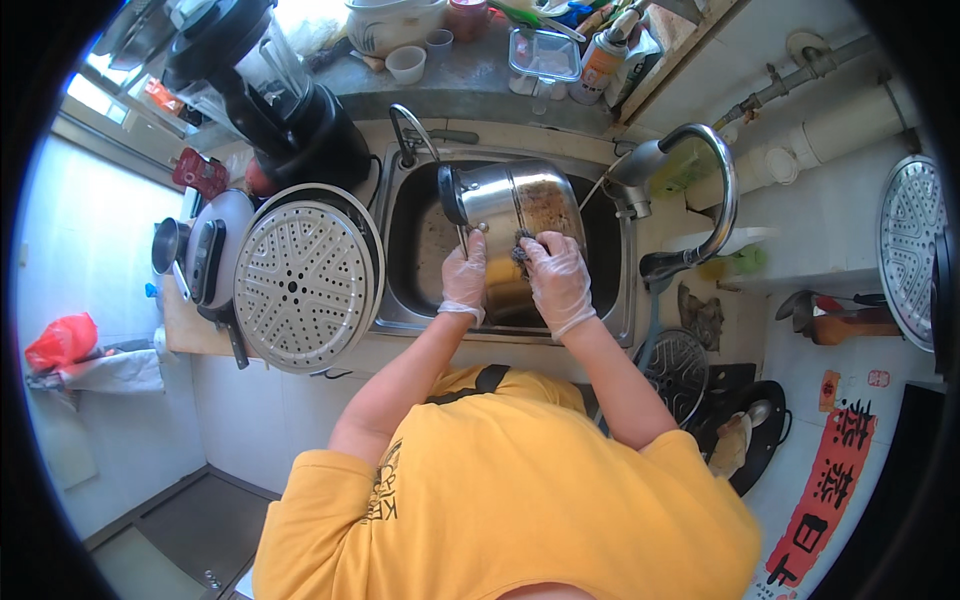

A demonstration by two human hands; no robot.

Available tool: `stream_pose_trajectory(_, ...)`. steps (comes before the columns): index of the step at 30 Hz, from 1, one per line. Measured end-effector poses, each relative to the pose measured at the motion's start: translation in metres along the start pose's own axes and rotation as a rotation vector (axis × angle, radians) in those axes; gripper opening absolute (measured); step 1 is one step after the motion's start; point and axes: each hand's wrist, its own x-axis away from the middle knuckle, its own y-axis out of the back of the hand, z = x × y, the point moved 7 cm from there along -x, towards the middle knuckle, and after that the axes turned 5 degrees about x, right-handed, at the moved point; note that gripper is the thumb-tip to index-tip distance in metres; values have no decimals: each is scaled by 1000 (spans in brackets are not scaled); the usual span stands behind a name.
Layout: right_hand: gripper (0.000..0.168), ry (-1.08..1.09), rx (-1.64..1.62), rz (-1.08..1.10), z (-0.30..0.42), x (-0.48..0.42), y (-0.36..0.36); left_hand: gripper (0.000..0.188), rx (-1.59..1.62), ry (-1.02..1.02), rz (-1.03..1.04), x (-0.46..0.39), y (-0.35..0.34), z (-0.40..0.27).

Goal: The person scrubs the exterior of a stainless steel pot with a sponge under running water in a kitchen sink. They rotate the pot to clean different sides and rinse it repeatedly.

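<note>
A stainless steel pot (517,199) lies tilted on its side in the steel sink (420,225), its outer wall stained brown. My left hand (465,277), in a clear plastic glove, grips a metal handle of the pot near its rim. My right hand (559,277), gloved the same way, presses a dark metal scouring pad (520,251) against the pot's side. The pot's inside and the fingers under my left hand are partly hidden.
A chrome faucet (727,195) arches at the sink's right, a small tap (409,116) at its back left. Perforated steamer plates (300,285) and a black blender (322,142) stand left. Bowls and a spray can (600,67) line the back ledge.
</note>
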Motion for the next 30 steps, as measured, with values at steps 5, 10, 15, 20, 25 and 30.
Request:
stream_pose_trajectory(5,19,-18,119,-79,-17,-42,-17,40,-56,-11,90,12,-8,-3)
stream_pose_trajectory(10,22,-49,91,-76,-3,-36,-26,41,-201,-74,46,14,6,-15)
stream_pose_trajectory(15,28,10,110,-121,18,22,-6,40,-230,-190,145,20,19,-3)
stream_pose_trajectory(20,28,-23,71,-97,-12,-44,-38,40,-190,-82,206,23,16,1)
stream_pose_trajectory(25,28,116,42,-62,30,-30,-42,36,-116,-54,211,19,35,-1)
stream_pose_trajectory(30,26,253,-53,-43,63,-17,-52,30,-80,-5,428,26,34,-1)
